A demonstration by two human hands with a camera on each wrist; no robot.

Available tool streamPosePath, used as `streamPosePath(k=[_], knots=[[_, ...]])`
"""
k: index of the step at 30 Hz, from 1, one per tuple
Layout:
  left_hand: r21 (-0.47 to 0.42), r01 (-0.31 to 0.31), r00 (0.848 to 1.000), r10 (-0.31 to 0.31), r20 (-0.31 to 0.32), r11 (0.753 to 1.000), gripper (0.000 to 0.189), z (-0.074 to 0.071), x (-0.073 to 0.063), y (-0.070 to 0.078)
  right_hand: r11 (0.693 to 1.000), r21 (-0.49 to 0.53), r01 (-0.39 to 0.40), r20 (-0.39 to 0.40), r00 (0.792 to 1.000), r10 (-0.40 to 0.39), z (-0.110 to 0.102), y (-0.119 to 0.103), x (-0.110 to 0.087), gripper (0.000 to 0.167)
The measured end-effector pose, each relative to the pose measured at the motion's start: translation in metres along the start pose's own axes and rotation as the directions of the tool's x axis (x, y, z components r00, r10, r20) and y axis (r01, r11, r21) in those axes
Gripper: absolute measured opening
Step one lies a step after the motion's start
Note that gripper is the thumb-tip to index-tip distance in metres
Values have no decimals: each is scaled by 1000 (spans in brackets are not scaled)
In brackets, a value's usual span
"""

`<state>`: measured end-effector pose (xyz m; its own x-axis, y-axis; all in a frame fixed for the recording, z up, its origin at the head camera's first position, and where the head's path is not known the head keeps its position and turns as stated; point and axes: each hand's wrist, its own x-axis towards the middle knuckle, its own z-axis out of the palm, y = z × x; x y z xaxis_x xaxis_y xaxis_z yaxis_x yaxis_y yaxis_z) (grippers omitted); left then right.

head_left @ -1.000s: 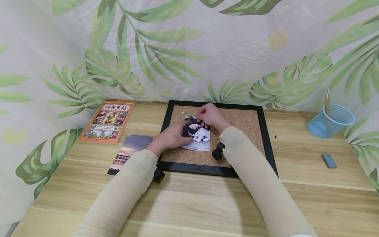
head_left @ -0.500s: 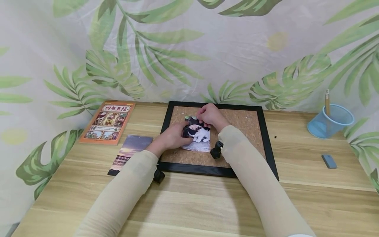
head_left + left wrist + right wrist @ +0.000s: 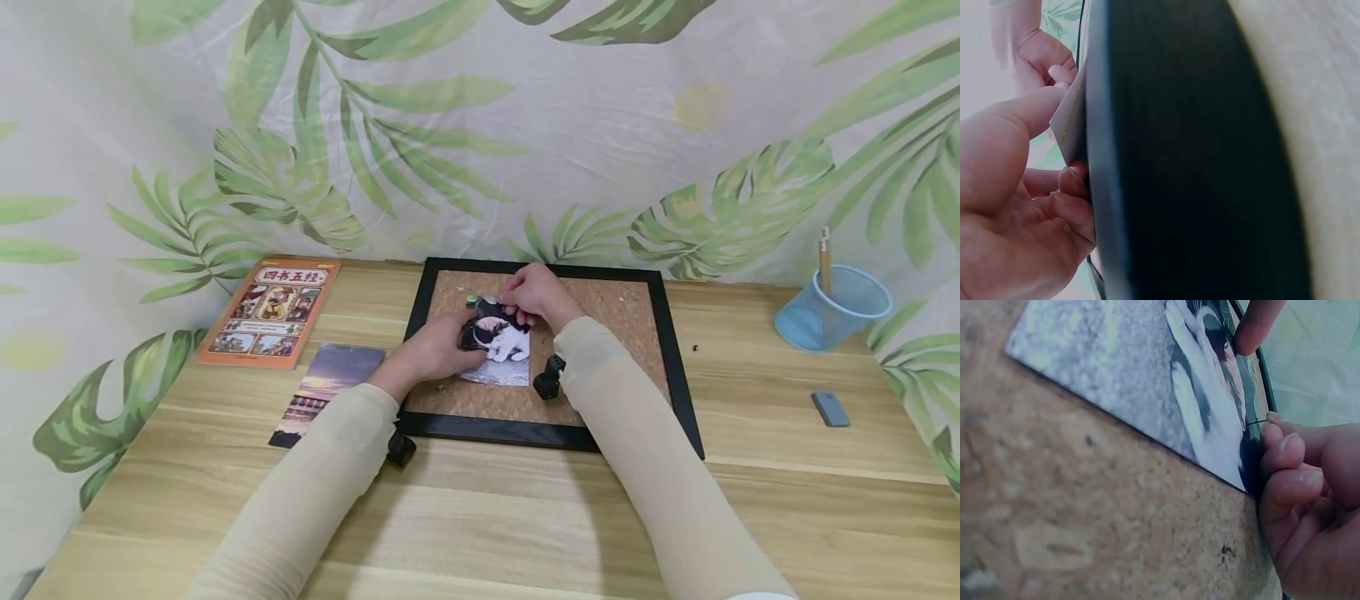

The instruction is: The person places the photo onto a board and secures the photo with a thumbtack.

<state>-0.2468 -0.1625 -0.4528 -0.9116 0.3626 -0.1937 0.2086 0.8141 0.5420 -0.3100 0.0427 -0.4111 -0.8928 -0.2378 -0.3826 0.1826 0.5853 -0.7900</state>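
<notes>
Wooden table [image 3: 487,517], corkboard [image 3: 618,302], cat photo [image 3: 504,354] between both hands [image 3: 433,345] [image 3: 543,293]

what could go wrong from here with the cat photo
The thin pin pinched in the right hand might slip and prick the person. The cat photo has an edge lifted off the cork board at the left hand, so it could shift or end up crooked.

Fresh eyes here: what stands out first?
First, the cat photo on the black-framed corkboard, mid-picture in the head view: the left hand grips its left side, the right hand pinches what looks like a thin pin near its top. Then the orange book, back left, and the light-blue pencil cup, far right.
</notes>
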Motion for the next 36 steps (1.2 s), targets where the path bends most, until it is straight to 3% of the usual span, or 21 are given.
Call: streamPosePath(k=[7,14,22,29,36], knots=[[6,23,1000,-23,6,1000,87,-2,-2,1,999,30,-28,3,1000,28,1,-1,2,13],[-2,62,998,-62,5,998,90,2,3,-8,999,-41,-26,-53,998,24,10,-6,7,11],[2,69,998,-69,16,998,90,3,5,-4,998,-18,-54,-47,997,53,2,-2,5,14],[59,69,997,-70,24,996,89,4,11,-5,989,150,-15,15,1000,13,-5,4,-4,14],[133,70,996,-76,43,989,90,1,11,-2,959,282,14,71,997,-35,-11,11,-11,27]])
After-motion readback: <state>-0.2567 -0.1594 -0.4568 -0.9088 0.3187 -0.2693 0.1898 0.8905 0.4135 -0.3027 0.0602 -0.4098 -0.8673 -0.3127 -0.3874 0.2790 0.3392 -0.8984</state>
